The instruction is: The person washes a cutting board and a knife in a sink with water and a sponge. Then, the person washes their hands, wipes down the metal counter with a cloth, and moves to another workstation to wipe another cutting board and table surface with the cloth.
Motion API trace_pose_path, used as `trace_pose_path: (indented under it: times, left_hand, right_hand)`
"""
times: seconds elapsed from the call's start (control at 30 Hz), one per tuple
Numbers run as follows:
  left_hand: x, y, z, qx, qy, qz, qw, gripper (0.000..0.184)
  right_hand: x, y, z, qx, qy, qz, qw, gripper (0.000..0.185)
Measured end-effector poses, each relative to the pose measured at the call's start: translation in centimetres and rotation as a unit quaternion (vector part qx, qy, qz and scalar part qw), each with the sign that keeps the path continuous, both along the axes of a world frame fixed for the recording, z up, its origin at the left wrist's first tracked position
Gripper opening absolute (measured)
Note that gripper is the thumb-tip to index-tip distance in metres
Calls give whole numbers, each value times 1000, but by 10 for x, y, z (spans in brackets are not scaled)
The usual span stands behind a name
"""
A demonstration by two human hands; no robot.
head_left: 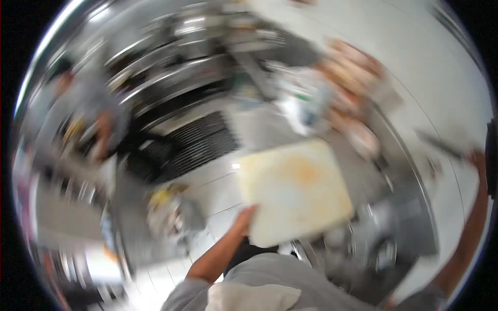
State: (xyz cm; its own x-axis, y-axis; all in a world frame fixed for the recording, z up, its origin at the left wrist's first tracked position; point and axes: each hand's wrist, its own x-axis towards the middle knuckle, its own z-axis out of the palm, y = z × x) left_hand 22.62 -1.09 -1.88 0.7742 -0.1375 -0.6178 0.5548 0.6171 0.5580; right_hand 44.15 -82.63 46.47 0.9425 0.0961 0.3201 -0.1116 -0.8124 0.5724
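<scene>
A pale, rectangular cutting board [298, 189] with orange-brown stains is held up in front of my body. My left hand [245, 220] grips its lower left edge. Out at the far right, my right hand [476, 157] is closed on the handle of a knife [438, 143], whose blade points left, near the white wall. Motion blur smears the whole view, so the fingers show little detail.
A steel counter [410, 202] runs along the right, with blurred bags [306, 103] and reddish-brown items [358, 137]. A black floor grate [205, 142] lies left of centre. Another person [83, 114] in grey stands at the left. Pots [194, 31] fill the back.
</scene>
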Motion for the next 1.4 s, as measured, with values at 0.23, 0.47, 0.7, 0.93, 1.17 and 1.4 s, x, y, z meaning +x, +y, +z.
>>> trace_pose_path:
  times: [0.23,0.47,0.7,0.93,1.17,1.4]
  left_hand:
    - [-2,-7,35,94,-79,111,986,83]
    - [-1,-5,39,51,-23,122,991,96]
    - [-12,-11,64,70,-23,55,996,91]
    - [1,-14,39,25,-9,77,997,86]
    - [2,-33,35,31,15,70,997,89]
    - [-16,-14,55,68,-21,-18,997,84]
  right_hand:
    - [90,229,-19,108,-37,-128,985,41]
    - [108,298,-79,202,71,341,915,36]
    - [-42,467,-187,429,375,331,752,32]
    - [-78,486,-292,491,495,288,656,32]
    - [-116,511,-350,534,561,247,582,35]
    - [-130,582,-349,528,467,336,625,27]
